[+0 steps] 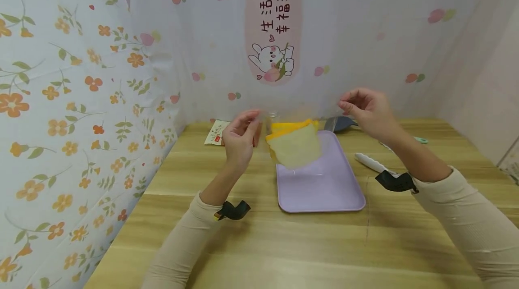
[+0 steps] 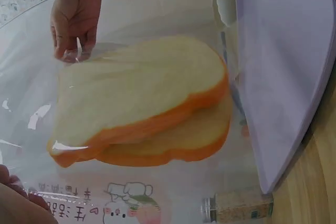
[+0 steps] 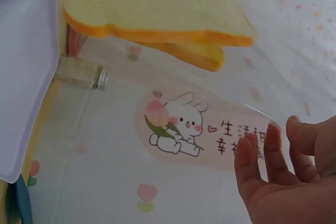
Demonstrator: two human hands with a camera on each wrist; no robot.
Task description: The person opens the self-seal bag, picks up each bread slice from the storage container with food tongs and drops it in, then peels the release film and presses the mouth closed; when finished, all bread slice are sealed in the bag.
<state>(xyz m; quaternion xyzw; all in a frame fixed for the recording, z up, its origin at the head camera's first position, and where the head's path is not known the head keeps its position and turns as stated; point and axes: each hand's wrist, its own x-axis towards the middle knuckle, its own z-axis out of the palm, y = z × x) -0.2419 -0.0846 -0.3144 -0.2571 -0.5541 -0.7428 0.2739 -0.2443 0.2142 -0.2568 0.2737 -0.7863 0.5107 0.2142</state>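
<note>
Two pale bread slices with orange crusts [image 1: 298,147] hang inside a clear plastic bag [image 2: 39,116], above the far part of a lilac tray [image 1: 320,196]. With thumb and fingers, my left hand [image 1: 240,138] pinches the bag's left edge. On the other side my right hand [image 1: 366,113] is raised higher, its thumb and fingertips pinching the bag's thin film. The right wrist view shows the slices [image 3: 157,6] overlapping at an angle, with the right hand [image 3: 286,166] at the film's edge. Most of the bag's outline is too transparent to make out.
Behind the bread stands a small glass jar [image 2: 239,205]. A printed packet [image 1: 215,132] lies at the back left. Right of the tray are a dark blue utensil [image 1: 343,124] and a white-handled tool [image 1: 370,162]. A patterned curtain [image 1: 194,45] closes off the back.
</note>
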